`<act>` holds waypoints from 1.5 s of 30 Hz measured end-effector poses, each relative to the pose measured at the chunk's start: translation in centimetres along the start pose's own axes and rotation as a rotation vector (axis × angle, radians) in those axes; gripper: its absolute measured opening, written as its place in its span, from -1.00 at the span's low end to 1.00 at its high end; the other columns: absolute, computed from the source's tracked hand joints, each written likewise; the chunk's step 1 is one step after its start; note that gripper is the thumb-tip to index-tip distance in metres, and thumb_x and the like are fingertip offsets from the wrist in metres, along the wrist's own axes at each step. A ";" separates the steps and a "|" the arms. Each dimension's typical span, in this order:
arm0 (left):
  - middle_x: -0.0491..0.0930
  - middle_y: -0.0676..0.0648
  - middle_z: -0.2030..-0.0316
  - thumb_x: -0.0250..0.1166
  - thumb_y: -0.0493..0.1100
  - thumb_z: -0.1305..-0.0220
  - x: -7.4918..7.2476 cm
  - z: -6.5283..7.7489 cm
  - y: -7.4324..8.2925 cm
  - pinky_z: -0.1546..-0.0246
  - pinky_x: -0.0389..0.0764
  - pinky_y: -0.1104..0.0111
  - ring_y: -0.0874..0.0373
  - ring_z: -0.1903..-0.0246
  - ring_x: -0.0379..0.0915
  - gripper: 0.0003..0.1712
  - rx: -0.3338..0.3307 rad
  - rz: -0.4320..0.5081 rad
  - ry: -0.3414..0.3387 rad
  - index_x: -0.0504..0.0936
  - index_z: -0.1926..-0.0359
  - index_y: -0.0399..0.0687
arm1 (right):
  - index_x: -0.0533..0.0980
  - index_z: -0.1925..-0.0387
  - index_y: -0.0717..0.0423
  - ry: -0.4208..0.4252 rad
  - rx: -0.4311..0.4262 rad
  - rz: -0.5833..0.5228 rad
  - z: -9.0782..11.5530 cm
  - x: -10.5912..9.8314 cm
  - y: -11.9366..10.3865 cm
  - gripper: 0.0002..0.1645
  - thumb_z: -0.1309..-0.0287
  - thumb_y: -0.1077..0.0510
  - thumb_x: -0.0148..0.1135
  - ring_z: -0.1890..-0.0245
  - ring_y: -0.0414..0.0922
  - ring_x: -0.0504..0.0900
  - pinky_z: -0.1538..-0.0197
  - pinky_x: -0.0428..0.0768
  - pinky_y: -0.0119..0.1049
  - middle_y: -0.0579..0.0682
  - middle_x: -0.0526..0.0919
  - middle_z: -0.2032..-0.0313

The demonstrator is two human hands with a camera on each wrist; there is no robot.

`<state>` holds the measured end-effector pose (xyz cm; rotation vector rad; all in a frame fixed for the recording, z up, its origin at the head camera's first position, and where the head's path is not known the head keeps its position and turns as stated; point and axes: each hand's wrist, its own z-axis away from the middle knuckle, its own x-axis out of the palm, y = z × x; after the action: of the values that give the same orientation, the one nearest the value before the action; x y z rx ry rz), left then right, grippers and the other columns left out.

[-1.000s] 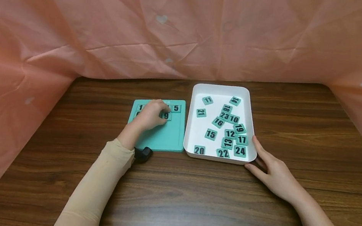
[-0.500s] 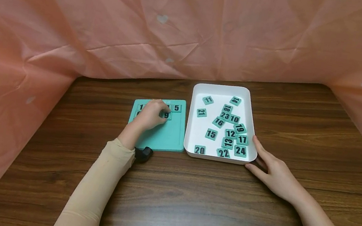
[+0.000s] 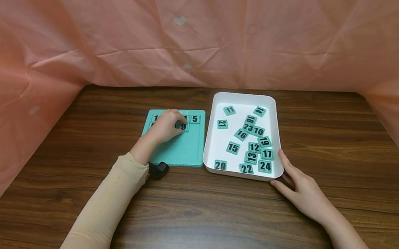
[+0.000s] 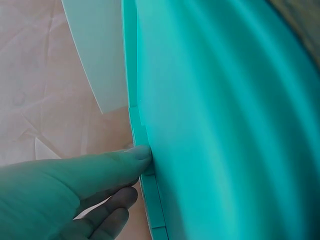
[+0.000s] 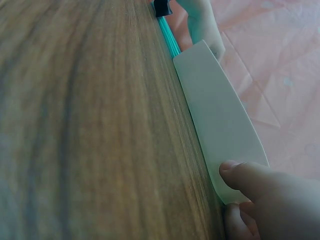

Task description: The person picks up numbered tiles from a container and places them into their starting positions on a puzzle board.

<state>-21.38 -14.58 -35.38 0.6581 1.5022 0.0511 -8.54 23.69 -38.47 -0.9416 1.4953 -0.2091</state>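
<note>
My left hand (image 3: 166,127) is over the turquoise board (image 3: 180,151), its thumb and fingers curled round the tile numbered 9 (image 3: 184,127) in the second row. In the left wrist view, the thumb (image 4: 117,165) meets the edge of a tile at the board's surface. Tile 5 (image 3: 194,119) lies at the top row's right end, and the hand covers several tiles to its left. With thumb and fingers spread round its near right corner, my right hand (image 3: 301,190) holds the white tray (image 3: 216,144). The right wrist view has the thumb against the tray's front wall (image 5: 215,115).
Several loose number tiles lie in the tray, among them 15 (image 3: 232,148), 24 (image 3: 264,166) and 20 (image 3: 220,165). Board and tray stand side by side on a brown wooden table (image 3: 231,222). A pink curtain (image 3: 159,29) hangs behind and at both sides.
Nearly nothing differs: the left hand stays at tile 9 with a very slight shift of its fingers. The right hand and the tray keep their places.
</note>
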 end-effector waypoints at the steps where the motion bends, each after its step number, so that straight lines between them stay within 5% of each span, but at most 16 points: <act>1: 0.56 -0.20 0.06 0.35 -0.36 -0.16 0.0 0.0 0.0 -0.04 0.44 0.14 -0.04 0.03 0.44 -0.72 -0.002 0.002 -0.001 0.67 0.07 -0.29 | -0.09 -0.49 0.02 -0.001 0.003 0.000 0.0 0.0 0.0 -0.03 -0.23 0.11 0.26 -0.18 0.16 0.39 -0.03 0.15 -0.81 0.32 0.12 -0.37; 14: 0.52 -0.21 0.01 0.32 -0.36 -0.18 -1.0 0.4 0.6 -0.09 0.42 0.12 -0.06 -0.02 0.42 -0.66 -0.031 0.071 -0.005 0.62 -0.01 -0.29 | -0.09 -0.49 0.02 -0.007 0.014 -0.008 0.0 -0.1 -0.1 -0.03 -0.24 0.10 0.25 -0.18 0.15 0.41 -0.01 0.16 -0.81 0.35 0.13 -0.35; 23: 0.53 -0.13 0.02 0.33 -0.28 -0.22 -4.0 1.3 2.9 -0.06 0.46 0.15 0.00 -0.01 0.45 -0.68 0.009 0.335 0.208 0.63 -0.01 -0.20 | -0.09 -0.49 0.01 -0.005 0.010 0.003 0.0 -0.2 -0.1 -0.03 -0.23 0.10 0.26 -0.17 0.16 0.41 -0.01 0.15 -0.82 0.35 0.14 -0.35; 29: 0.55 -0.07 0.03 0.33 -0.28 -0.21 -4.9 1.6 5.1 -0.05 0.48 0.26 0.07 0.00 0.50 -0.69 0.068 0.424 0.242 0.63 0.00 -0.16 | -0.09 -0.49 0.02 -0.008 0.009 0.007 -0.1 -0.1 -0.1 -0.03 -0.23 0.10 0.26 -0.18 0.17 0.39 -0.01 0.14 -0.82 0.34 0.12 -0.36; 35: 0.56 -0.02 0.05 0.34 -0.25 -0.21 -4.0 1.3 7.8 -0.03 0.47 0.30 0.09 0.02 0.48 -0.70 0.101 0.448 0.196 0.65 0.01 -0.12 | -0.10 -0.49 0.03 -0.009 0.006 -0.003 0.0 -0.1 -0.1 -0.03 -0.24 0.10 0.25 -0.19 0.17 0.38 -0.02 0.16 -0.81 0.34 0.12 -0.36; 45: 0.58 0.02 0.13 0.35 -0.23 -0.18 -0.2 -0.2 10.0 0.06 0.50 0.27 0.13 0.10 0.50 -0.72 0.190 0.452 0.097 0.67 0.05 -0.08 | -0.11 -0.50 0.01 -0.013 0.011 -0.019 0.0 0.0 0.2 -0.03 -0.24 0.10 0.24 -0.20 0.17 0.38 -0.02 0.17 -0.80 0.32 0.09 -0.38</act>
<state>-17.94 -6.33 -30.93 1.1536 1.4353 0.2917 -8.60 23.82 -38.53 -0.9469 1.4721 -0.2238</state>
